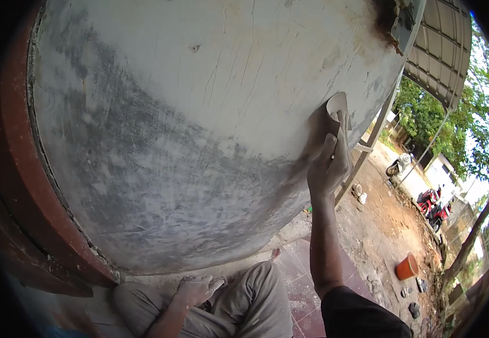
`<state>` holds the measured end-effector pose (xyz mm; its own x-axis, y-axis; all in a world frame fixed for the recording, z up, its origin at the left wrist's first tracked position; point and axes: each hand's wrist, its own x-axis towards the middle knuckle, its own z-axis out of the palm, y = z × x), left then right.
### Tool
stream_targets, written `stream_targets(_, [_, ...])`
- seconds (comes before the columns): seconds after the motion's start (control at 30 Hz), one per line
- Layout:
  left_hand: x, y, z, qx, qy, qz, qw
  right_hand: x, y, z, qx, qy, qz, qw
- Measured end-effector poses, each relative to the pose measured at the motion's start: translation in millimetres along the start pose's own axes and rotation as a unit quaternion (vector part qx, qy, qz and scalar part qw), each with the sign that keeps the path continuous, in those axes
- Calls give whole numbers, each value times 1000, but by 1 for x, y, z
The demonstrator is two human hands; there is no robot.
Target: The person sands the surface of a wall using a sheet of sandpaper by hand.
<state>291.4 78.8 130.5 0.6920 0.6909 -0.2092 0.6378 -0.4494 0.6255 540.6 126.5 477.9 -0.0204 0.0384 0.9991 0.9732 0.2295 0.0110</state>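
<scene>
A folded piece of sandpaper (337,105) is pressed to the right part of a large, patchy grey-white wall panel (199,112). My right hand (330,160), coated with dust, grips it with the arm stretched up. Part of the sheet curls away from the surface. Low in the view, my left hand (195,290) rests on my lap over the grey trousers (258,296). Its dusty fingers are curled in, and nothing shows in them.
A reddish-brown curved border (16,129) edges the panel on the left. A dark, broken patch (391,22) marks its upper right. Outside stand an orange bucket (407,266), red motorbikes (435,204), a white scooter (400,163) and pale shoes (360,194). Reddish tiles (306,276) cover the floor.
</scene>
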Motion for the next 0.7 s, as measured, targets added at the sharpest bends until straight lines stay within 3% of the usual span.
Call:
stream_targets(0.07, [6, -8, 7, -6, 5, 19, 1000, -3, -8, 11, -59, 22, -81, 995])
stream_targets(0.13, [5, -7, 7, 2, -3, 6, 1000, -26, -32, 19, -5, -49, -136, 989])
stream_targets(0.2, [4, -5, 5, 11, -8, -11, 1000, -38, -49, 8, -59, -145, -262, 952])
stream_targets(0.3, [2, 0, -1, 22, -14, -15, 1000, -28, -48, 8, -61, -152, -256, 953])
stream_targets(0.37, [-3, 3, -4, 18, -13, 1, 1000, -13, -61, 5, -90, -150, -158, 972])
stream_targets(0.4, [-2, 5, -4, 19, -17, 1, 1000, -7, -55, 7, -92, -152, -155, 972])
stream_targets(0.5, [0, -3, 1, 17, -30, -21, 999, 13, -28, 11, -138, -65, -119, 981])
stream_targets(0.57, [2, -11, 9, 14, 38, 15, 999, 21, -13, 14, -145, 4, -83, 986])
stream_targets(0.67, [-3, -3, -3, 11, 2, -13, 1000, -3, -28, 24, -39, -34, -96, 994])
stream_targets(0.7, [0, -4, 0, 11, 0, -9, 1000, -20, -40, 21, -40, -107, -153, 982])
